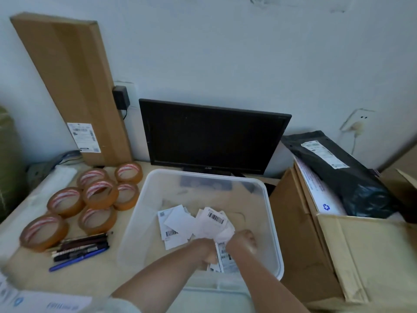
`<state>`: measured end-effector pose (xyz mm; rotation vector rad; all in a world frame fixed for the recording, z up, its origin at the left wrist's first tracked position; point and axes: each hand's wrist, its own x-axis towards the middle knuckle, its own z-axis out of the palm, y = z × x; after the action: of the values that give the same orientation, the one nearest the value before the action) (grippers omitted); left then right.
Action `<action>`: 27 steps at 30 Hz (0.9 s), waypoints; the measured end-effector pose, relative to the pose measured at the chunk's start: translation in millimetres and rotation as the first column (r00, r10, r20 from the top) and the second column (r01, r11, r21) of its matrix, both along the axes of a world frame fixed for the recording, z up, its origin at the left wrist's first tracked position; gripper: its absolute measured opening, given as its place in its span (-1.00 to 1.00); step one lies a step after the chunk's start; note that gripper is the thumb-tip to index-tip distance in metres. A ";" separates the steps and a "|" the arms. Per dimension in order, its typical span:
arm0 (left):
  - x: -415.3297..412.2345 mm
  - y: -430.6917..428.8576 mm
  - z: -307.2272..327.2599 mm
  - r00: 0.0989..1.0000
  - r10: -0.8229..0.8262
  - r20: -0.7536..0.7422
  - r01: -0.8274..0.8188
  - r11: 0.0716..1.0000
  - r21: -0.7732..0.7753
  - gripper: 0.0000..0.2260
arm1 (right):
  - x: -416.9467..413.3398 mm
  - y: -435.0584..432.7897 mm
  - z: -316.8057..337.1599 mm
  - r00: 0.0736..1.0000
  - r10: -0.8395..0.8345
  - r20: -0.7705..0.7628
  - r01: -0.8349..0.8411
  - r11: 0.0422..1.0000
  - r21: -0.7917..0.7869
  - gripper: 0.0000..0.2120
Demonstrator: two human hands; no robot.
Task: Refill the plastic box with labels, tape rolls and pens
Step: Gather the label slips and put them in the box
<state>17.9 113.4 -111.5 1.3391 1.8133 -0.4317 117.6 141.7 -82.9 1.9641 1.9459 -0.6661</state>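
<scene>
Head view. A translucent white plastic box (266,195) sits on the beige counter (94,274), centre frame. Loose white barcode labels (180,222) lie on the box floor. Both the left hand (206,250) and the right hand (244,241) are inside the box, near its 6 o'clock wall.

Left grip: fingers curled, clamped on a sheaf of labels. Right grip: fingers curled, paper touching the wrist. It is blurred, so I cannot tell whether it holds any.

Seven brown tape rolls (99,195) lie on the counter at the box's 9 o'clock, some overlapping. A bundle of dark and blue pens (81,249) lies at 8 o'clock, just beside the rolls.

A black monitor (212,136) stands at 12 o'clock. An open cardboard carton (338,256) is at 3 o'clock, with a black plastic mailer (343,177) in it.
</scene>
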 end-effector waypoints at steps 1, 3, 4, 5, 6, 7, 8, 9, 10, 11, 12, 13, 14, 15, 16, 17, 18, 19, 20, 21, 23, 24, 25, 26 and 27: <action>-1.2 1.6 2.4 0.999 0.001 -0.033 -0.001 1.000 0.012 -0.65 | -2.6 -1.2 0.2 1.000 -0.012 0.019 0.011 0.999 0.041 -0.38; -3.8 3.9 11.8 0.997 0.004 -0.071 0.001 0.998 0.069 -0.67 | -4.6 -1.5 5.9 1.000 -0.016 0.003 0.015 0.989 0.148 -0.36; -5.0 4.5 14.5 0.997 0.005 -0.078 0.003 0.995 0.100 -0.70 | -4.7 -1.5 10.0 1.000 0.001 0.008 -0.003 0.987 0.161 -0.41; -5.8 5.7 15.5 0.997 0.011 -0.077 -0.001 0.992 0.125 -0.75 | -4.8 -0.8 13.2 1.000 0.020 0.016 -0.022 0.986 0.164 -0.47; -6.3 5.0 17.8 0.996 0.011 -0.085 0.002 0.989 0.150 -0.78 | -4.8 -0.7 17.0 1.000 0.030 0.005 -0.030 0.986 0.163 -0.52; -6.1 3.7 20.4 0.996 0.017 -0.091 -0.001 0.984 0.178 -0.78 | -5.1 -0.8 20.2 0.999 0.036 -0.012 -0.034 0.987 0.158 -0.57; -5.4 2.6 23.5 0.995 0.030 -0.093 -0.011 0.979 0.203 -0.78 | -6.1 -1.6 23.9 0.998 0.052 -0.022 -0.048 0.988 0.149 -0.61; -4.6 1.2 26.1 0.995 0.046 -0.089 -0.026 0.974 0.223 -0.79 | -7.7 -2.9 29.0 0.997 0.062 -0.046 -0.053 0.985 0.161 -0.64; -4.6 -3.0 31.4 0.995 0.067 -0.075 -0.047 0.967 0.250 -0.80 | -10.3 -6.0 34.9 0.994 0.065 -0.083 -0.049 0.983 0.179 -0.66; -3.8 -3.0 35.3 0.995 0.082 -0.059 -0.062 0.958 0.280 -0.78 | -12.4 -6.2 39.5 0.992 0.065 -0.108 -0.043 0.980 0.194 -0.67; -5.3 -8.8 41.2 0.993 0.113 -0.035 -0.097 0.946 0.308 -0.76 | -17.7 -12.7 47.4 0.989 0.085 -0.120 -0.059 0.977 0.203 -0.68; -7.6 -13.3 47.4 0.990 0.142 -0.017 -0.128 0.931 0.342 -0.74 | -23.0 -18.4 52.8 0.986 0.109 -0.124 -0.080 0.972 0.221 -0.69; -8.4 -14.2 55.8 0.986 0.165 0.002 -0.154 0.914 0.375 -0.73 | -26.9 -20.7 57.3 0.984 0.131 -0.125 -0.096 0.963 0.252 -0.69; -13.5 -21.5 64.3 0.978 0.206 0.018 -0.196 0.894 0.403 -0.73 | -34.2 -28.8 62.1 0.979 0.159 -0.126 -0.117 0.951 0.287 -0.70; -20.3 -31.8 72.6 0.970 0.242 0.034 -0.232 0.866 0.444 -0.73 | -42.5 -38.9 65.9 0.973 0.184 -0.140 -0.130 0.936 0.327 -0.69; -25.2 -34.1 83.2 0.962 0.267 0.062 -0.262 0.827 0.497 -0.73 | -47.1 -41.5 71.6 0.968 0.191 -0.162 -0.121 0.925 0.361 -0.69; -36.8 -50.4 90.6 0.946 0.310 0.097 -0.311 0.776 0.549 -0.74 | -58.6 -54.7 73.3 0.959 0.204 -0.199 -0.116 0.917 0.382 -0.69; -45.9 -58.6 98.6 0.932 0.335 0.139 -0.348 0.717 0.604 -0.76 | -66.9 -59.7 76.9 0.951 0.206 -0.230 -0.100 0.910 0.403 -0.70; -57.2 -72.0 102.1 0.913 0.361 0.191 -0.392 0.643 0.658 -0.79 | -77.1 -69.9 79.3 0.940 0.222 -0.259 -0.098 0.903 0.419 -0.70; -68.7 -86.4 103.7 0.890 0.379 0.254 -0.439 0.560 0.703 -0.80 | -88.0 -81.1 81.6 0.928 0.240 -0.286 -0.098 0.895 0.435 -0.70; -93.0 -120.9 102.0 0.832 0.406 0.379 -0.529 0.374 0.762 -0.78 | -114.3 -107.4 80.2 0.886 0.333 -0.322 -0.147 0.861 0.487 -0.69; -101.3 -136.9 101.2 0.806 0.411 0.426 -0.561 0.300 0.771 -0.78 | -125.3 -121.0 78.2 0.859 0.391 -0.330 -0.186 0.840 0.510 -0.68; -112.1 -155.4 99.0 0.783 0.422 0.458 -0.583 0.240 0.776 -0.78 | -139.3 -138.6 74.8 0.826 0.453 -0.335 -0.233 0.816 0.529 -0.68; -119.9 -171.0 97.9 0.764 0.439 0.473 -0.594 0.190 0.782 -0.78 | -150.7 -153.9 71.5 0.793 0.502 -0.345 -0.262 0.793 0.551 -0.68; -128.7 -187.3 96.9 0.735 0.479 0.480 -0.603 0.137 0.786 -0.78 | -163.2 -169.7 67.7 0.763 0.543 -0.351 -0.286 0.770 0.571 -0.66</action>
<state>-110.8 -73.9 -14.6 1.1003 2.3512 1.3002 -45.5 -28.0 -15.3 1.5433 3.0284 -0.6371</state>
